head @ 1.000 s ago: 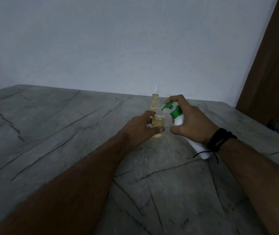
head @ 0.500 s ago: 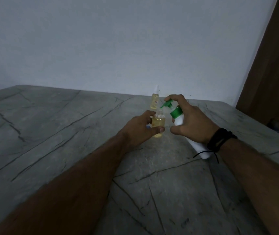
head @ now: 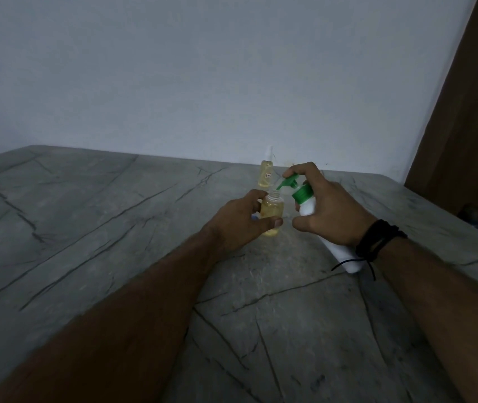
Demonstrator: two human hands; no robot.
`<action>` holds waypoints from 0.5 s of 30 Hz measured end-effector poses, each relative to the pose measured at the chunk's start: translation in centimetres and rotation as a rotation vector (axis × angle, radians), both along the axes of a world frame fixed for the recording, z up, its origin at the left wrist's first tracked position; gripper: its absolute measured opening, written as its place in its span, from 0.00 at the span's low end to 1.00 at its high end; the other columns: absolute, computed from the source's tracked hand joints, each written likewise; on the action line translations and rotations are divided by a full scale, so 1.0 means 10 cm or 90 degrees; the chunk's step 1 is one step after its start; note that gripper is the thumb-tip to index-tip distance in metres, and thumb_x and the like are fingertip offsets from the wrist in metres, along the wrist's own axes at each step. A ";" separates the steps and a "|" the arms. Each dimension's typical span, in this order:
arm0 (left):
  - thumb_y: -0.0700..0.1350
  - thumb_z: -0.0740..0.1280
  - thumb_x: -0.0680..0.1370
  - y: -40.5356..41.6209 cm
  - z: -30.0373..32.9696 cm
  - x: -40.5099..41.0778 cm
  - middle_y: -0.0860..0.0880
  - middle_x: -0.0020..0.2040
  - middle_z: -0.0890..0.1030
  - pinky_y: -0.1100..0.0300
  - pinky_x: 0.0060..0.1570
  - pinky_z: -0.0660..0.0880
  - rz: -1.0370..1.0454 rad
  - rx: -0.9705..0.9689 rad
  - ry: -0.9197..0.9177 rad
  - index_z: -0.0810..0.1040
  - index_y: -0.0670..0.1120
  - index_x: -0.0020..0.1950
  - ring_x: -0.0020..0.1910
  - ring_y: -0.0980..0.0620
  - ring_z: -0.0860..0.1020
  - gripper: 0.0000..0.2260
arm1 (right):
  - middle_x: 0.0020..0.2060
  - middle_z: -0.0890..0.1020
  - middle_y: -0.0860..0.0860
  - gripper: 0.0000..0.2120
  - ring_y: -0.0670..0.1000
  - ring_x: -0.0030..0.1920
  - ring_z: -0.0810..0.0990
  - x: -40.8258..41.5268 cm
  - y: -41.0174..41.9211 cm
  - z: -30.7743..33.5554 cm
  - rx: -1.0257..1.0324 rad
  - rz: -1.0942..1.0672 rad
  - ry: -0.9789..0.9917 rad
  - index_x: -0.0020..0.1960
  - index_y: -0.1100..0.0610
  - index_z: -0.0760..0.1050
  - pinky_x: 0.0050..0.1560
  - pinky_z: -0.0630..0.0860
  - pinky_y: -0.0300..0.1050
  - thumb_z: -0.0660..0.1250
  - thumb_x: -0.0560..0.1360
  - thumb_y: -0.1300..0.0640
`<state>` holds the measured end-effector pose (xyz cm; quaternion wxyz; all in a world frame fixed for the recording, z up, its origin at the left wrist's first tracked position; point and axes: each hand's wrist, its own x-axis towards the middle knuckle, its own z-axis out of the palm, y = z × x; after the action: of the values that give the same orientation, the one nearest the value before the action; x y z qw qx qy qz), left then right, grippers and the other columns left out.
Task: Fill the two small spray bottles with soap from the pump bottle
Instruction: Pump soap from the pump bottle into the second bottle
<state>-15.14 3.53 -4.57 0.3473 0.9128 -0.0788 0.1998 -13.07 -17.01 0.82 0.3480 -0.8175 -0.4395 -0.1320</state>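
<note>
Your left hand (head: 239, 221) holds the open spray bottle (head: 272, 212) upright, thumb across its front and fingers curled behind; yellow liquid fills most of it and its neck is uncapped. Your right hand (head: 329, 212) grips the white pump bottle (head: 307, 206), tilted so its green spout (head: 285, 183) sits just over the open neck, with a finger resting on top of the pump head. The white body slants back under your wrist, its base low over the table (head: 86, 228). The second spray bottle (head: 267, 173), capped and also yellow, stands just behind, near the table's far edge. A black cord bracelet (head: 377, 238) circles your right wrist.
</note>
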 end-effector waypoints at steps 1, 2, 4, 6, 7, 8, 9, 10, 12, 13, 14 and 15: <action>0.61 0.69 0.72 0.00 0.00 0.00 0.52 0.62 0.77 0.72 0.40 0.63 -0.001 -0.001 0.002 0.67 0.53 0.69 0.50 0.60 0.72 0.28 | 0.37 0.79 0.43 0.33 0.44 0.35 0.78 0.00 0.00 0.00 0.000 0.000 0.000 0.66 0.48 0.66 0.34 0.73 0.32 0.74 0.66 0.64; 0.61 0.69 0.72 0.00 0.00 0.00 0.53 0.62 0.77 0.72 0.39 0.63 0.000 -0.002 0.002 0.67 0.54 0.68 0.48 0.61 0.72 0.28 | 0.37 0.79 0.43 0.34 0.44 0.35 0.79 0.00 0.00 0.00 0.000 0.000 0.000 0.66 0.48 0.66 0.34 0.73 0.33 0.74 0.66 0.65; 0.62 0.69 0.72 0.01 0.00 0.00 0.53 0.61 0.77 0.73 0.39 0.63 0.002 0.001 0.001 0.67 0.54 0.68 0.45 0.64 0.71 0.28 | 0.37 0.79 0.44 0.35 0.45 0.35 0.79 0.00 0.00 0.00 0.001 0.003 -0.001 0.67 0.47 0.66 0.34 0.73 0.33 0.74 0.66 0.65; 0.62 0.69 0.72 0.01 -0.01 0.00 0.54 0.61 0.77 0.73 0.38 0.63 0.004 0.001 0.000 0.67 0.55 0.68 0.44 0.65 0.71 0.28 | 0.37 0.79 0.44 0.35 0.45 0.35 0.79 -0.01 0.00 0.00 0.004 0.006 -0.001 0.68 0.47 0.66 0.35 0.73 0.34 0.74 0.66 0.65; 0.63 0.69 0.71 0.01 -0.01 0.00 0.54 0.61 0.77 0.73 0.38 0.63 0.005 0.002 -0.002 0.67 0.55 0.68 0.44 0.65 0.71 0.28 | 0.37 0.79 0.45 0.35 0.46 0.35 0.79 -0.01 0.00 0.00 0.003 0.006 -0.003 0.68 0.47 0.66 0.35 0.74 0.36 0.74 0.66 0.65; 0.63 0.69 0.71 0.00 -0.01 0.01 0.54 0.61 0.77 0.73 0.39 0.63 0.005 0.004 -0.002 0.67 0.55 0.68 0.44 0.65 0.71 0.28 | 0.37 0.79 0.45 0.35 0.46 0.35 0.79 -0.01 0.00 0.00 0.002 0.006 -0.004 0.67 0.47 0.66 0.35 0.74 0.37 0.74 0.66 0.65; 0.63 0.69 0.72 0.00 -0.01 0.01 0.53 0.61 0.77 0.73 0.39 0.63 0.006 0.005 -0.002 0.67 0.55 0.68 0.45 0.64 0.72 0.28 | 0.37 0.79 0.44 0.34 0.45 0.35 0.79 -0.01 0.00 0.00 0.002 0.005 -0.004 0.66 0.47 0.66 0.34 0.74 0.36 0.74 0.65 0.65; 0.62 0.69 0.72 0.00 -0.01 0.01 0.53 0.61 0.77 0.73 0.39 0.63 0.007 0.006 -0.002 0.67 0.54 0.68 0.47 0.63 0.72 0.29 | 0.37 0.79 0.43 0.34 0.44 0.35 0.79 -0.01 0.00 0.00 0.003 0.005 -0.002 0.66 0.48 0.66 0.33 0.73 0.33 0.74 0.65 0.65; 0.62 0.69 0.72 0.01 -0.01 0.02 0.52 0.61 0.77 0.73 0.39 0.63 0.005 0.006 -0.003 0.67 0.54 0.68 0.48 0.61 0.72 0.28 | 0.37 0.78 0.42 0.34 0.42 0.35 0.78 0.00 0.00 0.00 0.006 0.005 0.001 0.66 0.47 0.66 0.34 0.71 0.30 0.74 0.65 0.65; 0.62 0.69 0.72 0.01 -0.01 0.01 0.52 0.61 0.77 0.73 0.39 0.63 0.004 0.007 -0.005 0.67 0.54 0.68 0.48 0.61 0.72 0.28 | 0.37 0.78 0.42 0.34 0.42 0.35 0.78 -0.01 0.00 0.00 0.007 0.005 0.001 0.67 0.47 0.66 0.34 0.72 0.30 0.74 0.66 0.65; 0.62 0.69 0.72 0.01 -0.01 0.01 0.52 0.61 0.77 0.72 0.40 0.63 0.002 0.007 -0.006 0.67 0.54 0.68 0.49 0.61 0.72 0.28 | 0.38 0.78 0.42 0.35 0.43 0.35 0.78 -0.01 -0.01 0.00 0.007 0.004 0.000 0.68 0.47 0.66 0.35 0.72 0.30 0.74 0.66 0.65; 0.62 0.69 0.72 0.01 -0.01 0.01 0.52 0.61 0.77 0.72 0.40 0.63 0.002 0.006 -0.007 0.67 0.54 0.68 0.49 0.60 0.72 0.29 | 0.38 0.79 0.42 0.36 0.43 0.35 0.79 -0.01 -0.01 0.00 0.006 0.003 -0.002 0.68 0.47 0.65 0.35 0.73 0.31 0.74 0.66 0.65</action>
<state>-14.99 3.64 -4.70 0.3420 0.9135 -0.0800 0.2053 -13.17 -17.06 0.81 0.3513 -0.8146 -0.4415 -0.1343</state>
